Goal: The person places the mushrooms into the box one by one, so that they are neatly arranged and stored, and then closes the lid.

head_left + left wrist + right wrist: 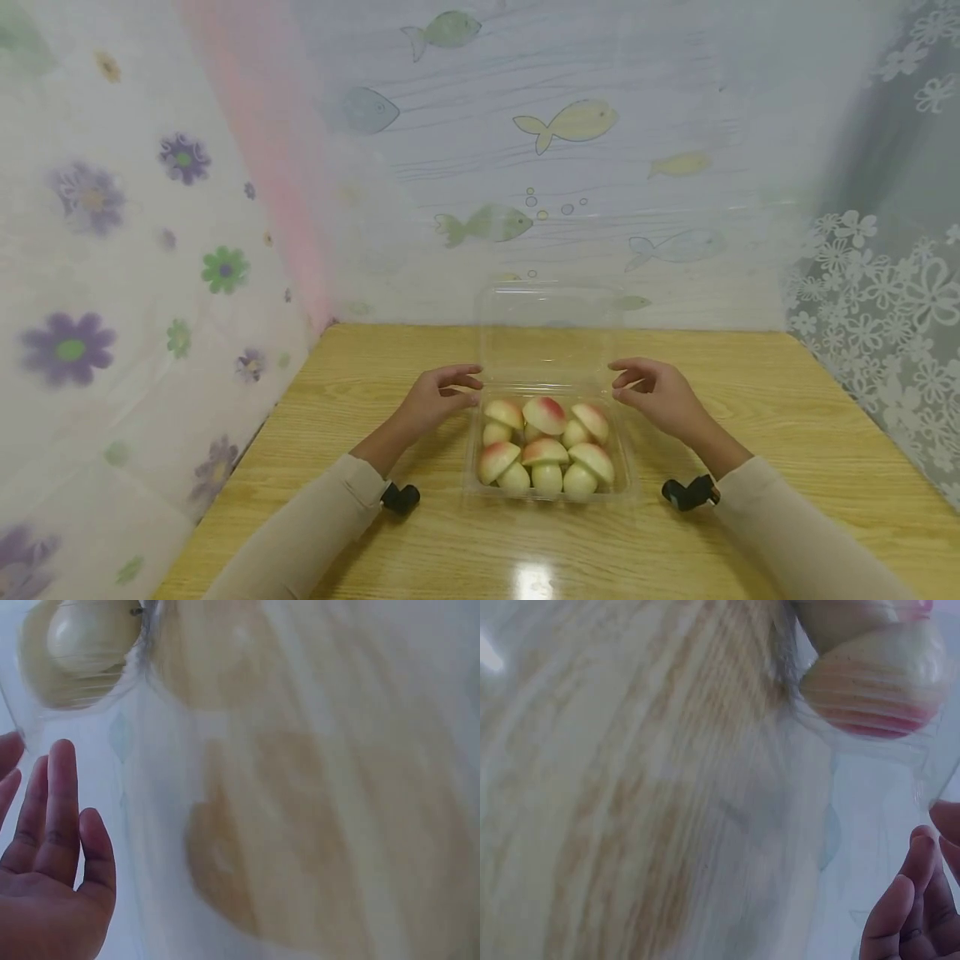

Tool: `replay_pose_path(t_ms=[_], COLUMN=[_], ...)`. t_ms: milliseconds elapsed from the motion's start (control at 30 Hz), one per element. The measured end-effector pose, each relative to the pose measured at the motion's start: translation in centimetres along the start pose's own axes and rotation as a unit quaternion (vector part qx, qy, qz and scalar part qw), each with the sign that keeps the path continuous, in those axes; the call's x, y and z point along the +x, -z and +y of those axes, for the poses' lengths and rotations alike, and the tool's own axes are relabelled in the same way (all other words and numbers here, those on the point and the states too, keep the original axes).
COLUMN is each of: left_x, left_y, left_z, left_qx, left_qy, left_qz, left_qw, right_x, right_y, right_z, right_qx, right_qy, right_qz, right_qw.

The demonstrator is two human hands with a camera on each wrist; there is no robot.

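Observation:
A clear plastic clamshell box (474,492) sits on the table with its lid (547,333) raised at the back. Inside it, in two rows, lie several mushroom-shaped pieces (547,454) with pale stems and yellow caps blushed red. My left hand (442,392) is at the left side of the box near the hinge, its fingertips right at the plastic edge. Mirroring it on the right, my right hand (656,392) has its fingertips by the other end of the hinge. Both hands have loosely extended fingers, and the wrist views show the fingers beside the clear plastic.
The wooden table (375,533) reaches back to a sheet printed with fish (577,121). Flowered sheets (71,350) hang along the left side, and a white-flowered curtain (930,292) along the right. Small black devices (401,498) are strapped at both wrists.

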State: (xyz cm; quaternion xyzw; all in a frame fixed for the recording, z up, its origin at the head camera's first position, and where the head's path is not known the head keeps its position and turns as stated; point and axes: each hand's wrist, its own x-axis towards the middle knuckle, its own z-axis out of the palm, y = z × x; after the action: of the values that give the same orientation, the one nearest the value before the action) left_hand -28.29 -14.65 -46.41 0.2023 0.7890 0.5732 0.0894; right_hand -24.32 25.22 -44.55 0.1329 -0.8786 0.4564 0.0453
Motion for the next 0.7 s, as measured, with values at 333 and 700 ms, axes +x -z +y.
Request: replay_pose_path(t_ms=[333, 700], left_x=[0.1, -1.5], left_y=[-0.3, -0.2], left_z=[0.3, 0.9], left_qx=[-0.003, 0.076], left_qy=[-0.008, 0.000], left_qz=[0.024, 0.027], left_qw=[0.9997, 0.9967], right_x=[-0.3, -2.0], right_y=[-0.1, 0.8], right_z=[0.2, -0.3], right_qx=[-0.032, -0.038], right_qy=[0.024, 0.015], right_qz=[0.010, -0.018], right_qw=[0.9991, 0.9990])
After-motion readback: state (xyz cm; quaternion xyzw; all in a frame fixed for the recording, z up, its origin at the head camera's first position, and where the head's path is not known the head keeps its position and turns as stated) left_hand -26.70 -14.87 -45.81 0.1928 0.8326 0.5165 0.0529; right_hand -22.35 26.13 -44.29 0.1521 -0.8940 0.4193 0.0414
